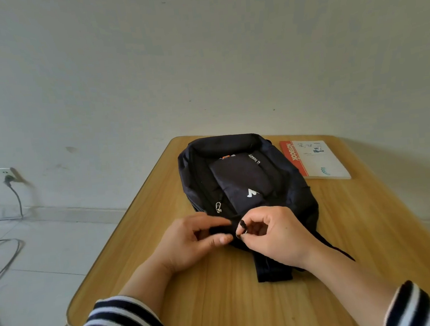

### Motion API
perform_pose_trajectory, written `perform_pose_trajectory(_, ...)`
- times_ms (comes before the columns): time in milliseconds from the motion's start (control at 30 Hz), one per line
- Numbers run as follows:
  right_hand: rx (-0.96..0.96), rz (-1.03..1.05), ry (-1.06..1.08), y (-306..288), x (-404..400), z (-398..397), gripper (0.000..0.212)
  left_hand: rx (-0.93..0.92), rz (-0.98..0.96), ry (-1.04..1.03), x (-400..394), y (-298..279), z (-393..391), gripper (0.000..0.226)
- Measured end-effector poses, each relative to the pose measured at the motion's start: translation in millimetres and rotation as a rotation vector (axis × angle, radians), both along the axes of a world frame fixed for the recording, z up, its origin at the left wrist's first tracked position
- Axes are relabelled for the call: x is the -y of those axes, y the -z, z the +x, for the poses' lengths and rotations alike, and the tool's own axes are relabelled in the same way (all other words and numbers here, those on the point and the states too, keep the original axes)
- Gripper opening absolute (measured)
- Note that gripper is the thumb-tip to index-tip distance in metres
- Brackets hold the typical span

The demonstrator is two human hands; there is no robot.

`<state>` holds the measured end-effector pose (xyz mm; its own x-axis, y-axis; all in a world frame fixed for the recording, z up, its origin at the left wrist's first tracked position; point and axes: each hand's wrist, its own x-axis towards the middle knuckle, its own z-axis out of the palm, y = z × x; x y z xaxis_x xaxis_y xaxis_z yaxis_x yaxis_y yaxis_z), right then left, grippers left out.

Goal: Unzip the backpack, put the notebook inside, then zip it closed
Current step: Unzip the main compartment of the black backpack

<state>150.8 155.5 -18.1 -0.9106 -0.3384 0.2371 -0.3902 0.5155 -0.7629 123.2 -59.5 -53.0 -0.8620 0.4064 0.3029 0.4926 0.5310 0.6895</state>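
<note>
right hand (pixel 270 232) pinches a small dark zipper pull (pixel 242 227) between thumb and forefinger at the near end of the dark navy fabric backpack (pixel 247 183), while the left hand (pixel 190 240) closes thumb and fingers on the fabric just beside it, bracing the bag. this looks like the unzipping step, barely begun: the main zip seems mostly closed, though the dark cloth makes that hard to read. next the pull likely has to run along the curved track toward the far end, with the left hand keeping the fabric taut. both wrists are low over the light wooden table (pixel 222 306), striped sleeves near the viewer. the white notebook with a red spine (pixel 316 159) lies flat on the table at the far right, just beside the backpack, untouched
</note>
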Motion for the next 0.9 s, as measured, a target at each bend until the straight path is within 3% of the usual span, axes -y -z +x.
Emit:
perform_pose_trajectory(133,0.06,0.0,-0.003,-1.3,-1.9,0.6,0.009,-0.049,-0.133,-0.002,-2.8,1.6,-1.2,0.052)
perform_pose_trajectory(333,0.01,0.095,0.01,-4.0,-7.5,3.6,0.012,0.008,0.016,-0.038,-2.3,6.4,-6.7,0.034)
perform_pose_trajectory(633,0.058,0.031,0.127,-7.0,-33.7,9.5,0.023,0.051,0.099,-0.07,0.8,4.3,-6.6,0.035)
perform_pose_trajectory(800,0.119,0.011,0.149,-5.3,-31.1,12.3,0.022,-0.271,0.024,-0.145,-0.6,-0.4,-9.0,0.052)
perform_pose_trajectory(900,0.128,-0.012,0.164,-5.2,-27.4,11.6,0.021,-0.347,-0.099,-0.094,-15.5,-3.9,-4.9,0.054)
